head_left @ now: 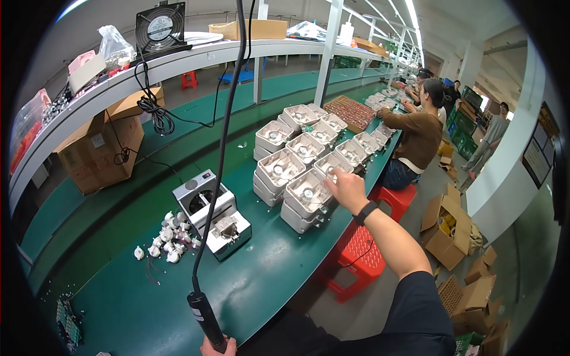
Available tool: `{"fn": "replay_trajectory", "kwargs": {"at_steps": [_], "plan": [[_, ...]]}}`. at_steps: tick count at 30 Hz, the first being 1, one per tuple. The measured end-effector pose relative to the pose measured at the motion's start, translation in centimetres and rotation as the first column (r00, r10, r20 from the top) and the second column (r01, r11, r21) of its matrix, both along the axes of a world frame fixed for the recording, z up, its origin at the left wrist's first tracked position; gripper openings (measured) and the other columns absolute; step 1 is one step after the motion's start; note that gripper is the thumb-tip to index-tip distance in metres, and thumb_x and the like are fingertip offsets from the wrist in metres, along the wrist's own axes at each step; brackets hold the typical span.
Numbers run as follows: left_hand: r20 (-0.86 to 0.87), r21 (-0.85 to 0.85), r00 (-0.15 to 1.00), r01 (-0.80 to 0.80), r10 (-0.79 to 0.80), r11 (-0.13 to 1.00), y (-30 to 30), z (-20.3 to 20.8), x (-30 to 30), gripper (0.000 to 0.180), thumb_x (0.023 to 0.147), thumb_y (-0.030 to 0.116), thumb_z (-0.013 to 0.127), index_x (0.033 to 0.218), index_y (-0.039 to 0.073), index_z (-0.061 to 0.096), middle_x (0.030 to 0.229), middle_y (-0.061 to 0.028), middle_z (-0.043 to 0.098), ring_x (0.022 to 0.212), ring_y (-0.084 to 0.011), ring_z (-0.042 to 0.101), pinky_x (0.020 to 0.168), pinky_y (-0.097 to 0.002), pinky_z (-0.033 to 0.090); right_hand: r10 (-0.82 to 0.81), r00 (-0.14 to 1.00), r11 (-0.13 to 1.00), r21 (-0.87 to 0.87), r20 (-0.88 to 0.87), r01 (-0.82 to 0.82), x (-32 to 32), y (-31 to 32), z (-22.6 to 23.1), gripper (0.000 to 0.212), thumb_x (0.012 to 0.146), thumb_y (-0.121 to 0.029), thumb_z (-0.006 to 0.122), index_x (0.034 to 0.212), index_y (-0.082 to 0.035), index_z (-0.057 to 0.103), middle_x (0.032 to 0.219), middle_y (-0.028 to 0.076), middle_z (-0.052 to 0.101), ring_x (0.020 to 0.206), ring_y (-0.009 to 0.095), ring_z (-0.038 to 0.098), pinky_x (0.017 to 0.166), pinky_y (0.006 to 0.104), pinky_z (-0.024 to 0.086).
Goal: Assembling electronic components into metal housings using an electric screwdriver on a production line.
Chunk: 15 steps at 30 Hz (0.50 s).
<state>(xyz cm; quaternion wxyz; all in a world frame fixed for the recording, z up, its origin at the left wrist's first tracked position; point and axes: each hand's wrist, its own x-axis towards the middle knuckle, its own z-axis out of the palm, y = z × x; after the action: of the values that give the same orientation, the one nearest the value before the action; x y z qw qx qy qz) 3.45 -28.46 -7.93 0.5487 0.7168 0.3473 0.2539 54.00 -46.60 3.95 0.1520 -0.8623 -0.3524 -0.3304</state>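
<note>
My left hand (218,347), at the lower edge, is wrapped round a black electric screwdriver (205,317) hanging from a black cable. A grey-and-black tabletop screw feeder (228,228) stands on the green bench ahead of it. Over the nearest stacked white plastic housings, my right hand (348,190) is closed, fingers bent at the far right rim of the front housing (307,193). Whatever sits between those fingertips is too small to make out. Inside the front housing is a small round part with thin wires. Left of the feeder lies a pile of small white parts (170,238) with wires.
More stacked housings (279,167) run along the bench toward a brown tray (350,113) of small parts. A co-worker (418,127) sits farther along on the right. A red stool (362,255) stands beside the bench edge. Cartons (446,228) lie on the floor; a fan (160,28) tops the shelf.
</note>
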Motion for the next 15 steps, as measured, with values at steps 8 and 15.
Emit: {"fn": "replay_trajectory", "kwargs": {"at_steps": [8,15], "plan": [[-0.039,0.107,0.997,-0.055,0.06,0.993,1.1,-1.6,-1.4,0.022,0.08,0.013,0.076,0.09,0.001,0.06,0.071,-0.0084,0.065,0.055,-0.0159,0.063,0.055,-0.0341,0.051,0.341,0.917,0.9,0.355,-0.208,-0.254,-12.7,4.2,-1.1,0.013,0.088,-0.012,0.075,0.087,-0.005,0.064,0.057,0.008,0.056,0.048,0.021,0.054,0.05,0.0339,0.044],[0.002,0.004,0.985,0.172,-0.173,0.985,-1.1,0.4,1.4,0.052,0.085,0.034,0.078,0.12,0.0,0.061,0.091,-0.0203,0.07,0.083,-0.0298,0.071,0.078,-0.0411,0.055,0.65,-0.106,0.656,0.626,-0.752,-0.422,-29.9,9.6,-5.5,0.044,0.085,-0.016,0.079,0.121,-0.001,0.058,0.08,0.004,0.065,0.075,0.012,0.06,0.071,0.0286,0.049]]}}
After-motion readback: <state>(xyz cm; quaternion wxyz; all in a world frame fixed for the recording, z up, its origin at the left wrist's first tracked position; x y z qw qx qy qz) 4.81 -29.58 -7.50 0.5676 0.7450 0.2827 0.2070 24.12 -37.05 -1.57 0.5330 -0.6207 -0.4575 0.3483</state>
